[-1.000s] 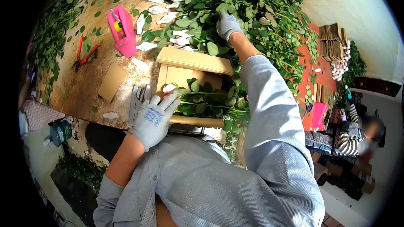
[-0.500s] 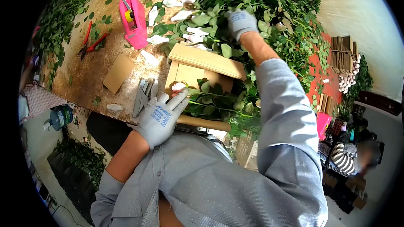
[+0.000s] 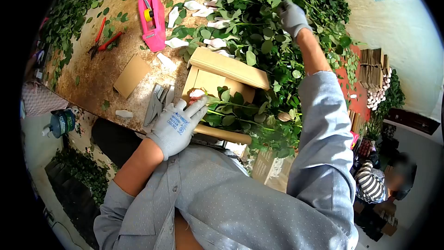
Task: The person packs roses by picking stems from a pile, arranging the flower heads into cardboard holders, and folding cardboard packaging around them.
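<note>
My left hand (image 3: 175,127), in a grey-white glove, lies with fingers stretched out at the edge of an open cardboard wrap (image 3: 190,83). Its fingertips touch a pale pink rose (image 3: 197,94) just below the bloom. Leafy stems (image 3: 236,106) run from there to the right across the cardboard. Farther off, my right hand (image 3: 292,17), gloved too, is over a big heap of leafy stems (image 3: 263,32). Its fingers are curled in, and whatever they hold is hidden. Several rose heads in white sleeves (image 3: 193,5) line the heap's left edge.
A pink tape dispenser (image 3: 151,23), red-handled pruners (image 3: 99,44), a flat cardboard piece (image 3: 131,76) and a grey metal stapler (image 3: 155,106) lie on the worn tabletop (image 3: 111,62). Cardboard stacks (image 3: 372,67) stand at right. A person in a striped sleeve (image 3: 370,180) is beyond.
My right hand has moved away and to the right over the leafy heap, its arm reaching farther out. My left hand has stayed by the rose.
</note>
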Tool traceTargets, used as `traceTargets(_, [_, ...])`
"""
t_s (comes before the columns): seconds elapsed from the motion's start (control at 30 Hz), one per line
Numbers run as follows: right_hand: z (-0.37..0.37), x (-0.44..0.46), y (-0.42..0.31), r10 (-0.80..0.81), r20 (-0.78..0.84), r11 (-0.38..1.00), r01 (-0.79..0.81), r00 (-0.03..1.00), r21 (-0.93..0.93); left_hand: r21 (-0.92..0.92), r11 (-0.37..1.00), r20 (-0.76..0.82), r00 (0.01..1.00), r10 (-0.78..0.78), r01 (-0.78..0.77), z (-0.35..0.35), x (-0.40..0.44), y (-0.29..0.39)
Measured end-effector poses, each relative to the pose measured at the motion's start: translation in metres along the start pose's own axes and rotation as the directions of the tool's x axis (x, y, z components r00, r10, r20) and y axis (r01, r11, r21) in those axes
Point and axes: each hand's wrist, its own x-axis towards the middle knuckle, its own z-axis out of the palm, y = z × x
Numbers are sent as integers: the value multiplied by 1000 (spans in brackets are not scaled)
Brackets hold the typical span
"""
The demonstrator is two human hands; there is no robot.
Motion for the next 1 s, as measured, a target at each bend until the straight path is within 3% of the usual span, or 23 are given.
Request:
traceTargets(0.13, [34,-18,-12,133,358,968,-43,924,-248,28,1000,-25,1000,12,-11,3,-1,-1])
traceTargets(0.37, [55,-49,-15,135,475,973,-26,869,-229,-28,999,29,999,-17,17,0,0,0])
traceTargets(0.43, [58,-45,-8,116,572,955,68,812,-290,0,1000,-29,999,14,-14,3,1,-3])
traceTargets(0.5, [62,-45,-7,144,529,940,52,836,-338,2,1000,-11,1000,22,-22,1,2,-3])
traceTargets(0.6, [62,-40,-17,36,296,940,68,955,-333,19,999,-2,1000,27,-27,2,4,-4])
traceTargets(0.63, [64,-38,-22,33,301,942,71,953,-329,30,999,-9,999,31,-31,2,4,-4])
traceTargets(0.73, [72,-28,-39,-74,146,994,85,987,-67,35,999,3,1000,28,-29,0,6,-4])
traceTargets(0.87, [103,-8,-43,-6,285,996,30,959,-80,20,1000,4,1000,24,-24,0,6,-4])
traceTargets(1.0, [86,-10,-64,55,393,989,5,918,-151,22,1000,-4,1000,17,-16,0,6,-3])
